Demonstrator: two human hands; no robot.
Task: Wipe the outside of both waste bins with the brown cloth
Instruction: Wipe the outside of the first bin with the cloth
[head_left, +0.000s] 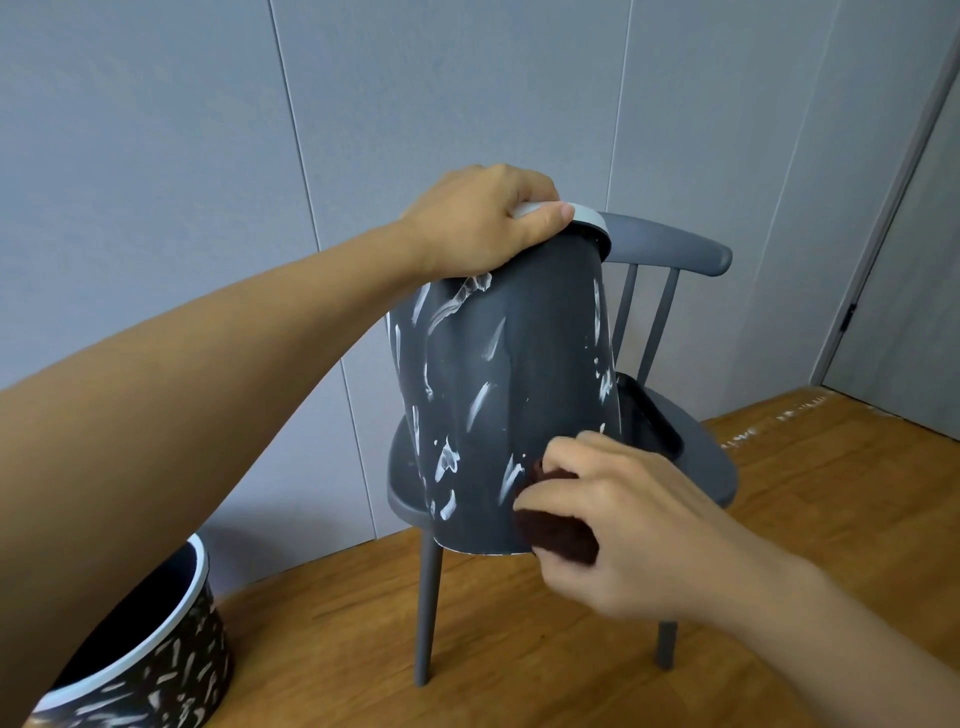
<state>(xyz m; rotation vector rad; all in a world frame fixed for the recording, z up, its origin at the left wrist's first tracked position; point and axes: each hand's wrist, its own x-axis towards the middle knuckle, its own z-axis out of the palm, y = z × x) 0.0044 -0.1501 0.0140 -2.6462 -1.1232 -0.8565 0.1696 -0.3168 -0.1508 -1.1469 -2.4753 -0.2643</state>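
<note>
The left hand (488, 218) has its fingers curled over the white rim (589, 213) of the dark grey bin (498, 395), thumb lying along the rim's outer edge, and holds the bin tilted with its base toward the near side, over the seat of a grey chair (701, 457). The right hand (623, 525) pinches the bunched brown cloth (558, 530) between thumb and curled fingers and presses it against the bin's lower right wall, close to the bottom edge. White streaks cover most of the wall, thickest on the left side, so much wiping looks left to do. Carried one-handed by its rim like this, the bin seems light, a stiff thin shell with a smooth side that would slip under a palm; the rim is the sensible place to hold, and the soft cloth moulds to the curve. The second bin (140, 670), black with white streaks and a white rim, stands upright on the floor at the near left, untouched as far as I can judge. The floor (519, 649) is warm wood boards, the walls (156, 208) pale grey panels, and a door (904, 260) sits at the far right.
</note>
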